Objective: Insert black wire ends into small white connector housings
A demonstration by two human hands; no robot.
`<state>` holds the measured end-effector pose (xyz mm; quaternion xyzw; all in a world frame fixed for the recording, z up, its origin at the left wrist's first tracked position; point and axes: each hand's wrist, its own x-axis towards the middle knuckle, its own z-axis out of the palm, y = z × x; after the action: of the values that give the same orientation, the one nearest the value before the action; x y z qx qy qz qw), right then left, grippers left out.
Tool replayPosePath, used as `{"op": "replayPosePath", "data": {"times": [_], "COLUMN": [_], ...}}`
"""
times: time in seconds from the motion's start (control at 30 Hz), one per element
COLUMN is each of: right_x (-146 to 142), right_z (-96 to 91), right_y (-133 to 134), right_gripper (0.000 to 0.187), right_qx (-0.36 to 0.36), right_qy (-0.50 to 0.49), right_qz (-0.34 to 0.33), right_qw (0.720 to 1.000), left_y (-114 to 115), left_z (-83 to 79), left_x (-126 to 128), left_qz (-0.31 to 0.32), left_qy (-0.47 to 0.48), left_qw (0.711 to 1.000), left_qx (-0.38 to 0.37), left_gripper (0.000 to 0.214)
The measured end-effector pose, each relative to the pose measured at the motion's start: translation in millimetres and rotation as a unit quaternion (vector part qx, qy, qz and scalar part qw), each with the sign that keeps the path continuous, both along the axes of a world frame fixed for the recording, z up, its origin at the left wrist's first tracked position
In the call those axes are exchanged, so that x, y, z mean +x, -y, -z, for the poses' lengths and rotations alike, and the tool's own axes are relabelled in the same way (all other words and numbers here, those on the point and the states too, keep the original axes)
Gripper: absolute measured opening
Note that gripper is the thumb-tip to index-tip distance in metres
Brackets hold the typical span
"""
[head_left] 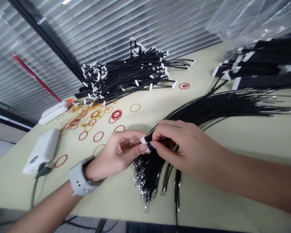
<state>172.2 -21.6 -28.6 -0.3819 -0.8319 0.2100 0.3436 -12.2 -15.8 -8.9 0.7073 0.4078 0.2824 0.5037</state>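
My left hand [116, 153], with a grey watch on its wrist, pinches a small white connector [144, 141] between thumb and forefinger. My right hand [181, 147] is closed too, pinching black wire at that same connector and lying over a loose bundle of black wires [218, 106]. The bundle runs from the right across the table and ends in metal-tipped ends [145, 181] below my hands.
A heap of black wires with white connectors [131, 76] lies at the back. Red and yellow rubber bands [89, 121] are scattered to the left. Two white devices [42, 150] [53, 111] sit at far left. Bundled black cables [262, 69] and a plastic bag [252, 17] occupy the right rear.
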Motion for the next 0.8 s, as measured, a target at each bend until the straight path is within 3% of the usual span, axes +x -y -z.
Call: {"op": "replayPosePath", "data": {"times": [0.4, 0.8], "right_x": [7.0, 7.1], "right_z": [-7.4, 0.3], "right_y": [-6.1, -12.0], "right_gripper": [0.014, 0.011], "right_qx": [-0.055, 0.009], "right_qy": [-0.024, 0.002], "right_qz": [-0.022, -0.057], "right_qw": [0.998, 0.998], "left_y": [-8.5, -10.2], "left_z": [3.0, 3.3], "left_x": [-5.5, -7.8], "left_qz": [0.026, 0.024], "left_qy": [0.014, 0.01], "left_qw": [0.999, 0.996], "left_qx": [-0.04, -0.081], "left_gripper": [0.006, 0.009]}}
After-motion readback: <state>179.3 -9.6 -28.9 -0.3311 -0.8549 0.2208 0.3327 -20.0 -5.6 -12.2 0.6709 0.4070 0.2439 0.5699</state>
